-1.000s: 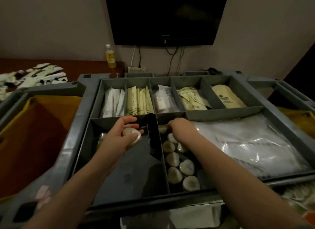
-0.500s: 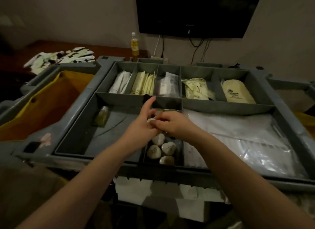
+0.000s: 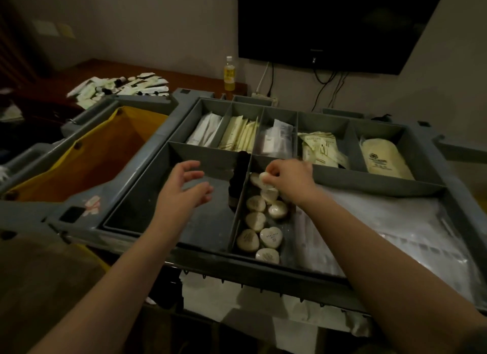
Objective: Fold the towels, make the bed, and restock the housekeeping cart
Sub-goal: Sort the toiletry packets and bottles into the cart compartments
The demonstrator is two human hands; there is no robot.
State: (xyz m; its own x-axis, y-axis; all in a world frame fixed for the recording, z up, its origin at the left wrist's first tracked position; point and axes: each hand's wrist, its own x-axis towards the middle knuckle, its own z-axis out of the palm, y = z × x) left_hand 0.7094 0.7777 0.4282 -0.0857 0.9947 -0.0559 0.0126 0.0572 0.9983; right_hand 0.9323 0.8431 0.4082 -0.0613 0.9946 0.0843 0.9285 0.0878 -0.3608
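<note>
The top tray (image 3: 147,153) of the housekeeping cart is seen from above in dim light. The left hand (image 3: 181,192) is held just above the wide front-left compartment; its fingers (image 3: 191,165) are apart and loosely bent, and nothing is held in them. The right hand (image 3: 291,178) is positioned over the far end of the narrow middle compartment, with its fingers clamped in a pinch on one small round soap (image 3: 263,176). Further wrapped soaps (image 3: 263,222) are lying loose in that same compartment, down to its near end. A dark bottle (image 3: 238,174) is standing against the divider between the two hands. The rear row of compartments is filled with white packets (image 3: 205,132), cream packets (image 3: 241,134), clear sachets (image 3: 276,140), loose cream sachets (image 3: 320,148) and a cream pouch (image 3: 382,161). Plastic-wrapped items (image 3: 395,222) are stacked in the large right compartment. A yellow bag (image 3: 92,163) is hung at the cart's left end. Scattered sachets (image 3: 118,87) and a bottle of yellow liquid (image 3: 229,74) are located on the bench (image 3: 189,79) behind, below a wall-mounted television (image 3: 329,24).
</note>
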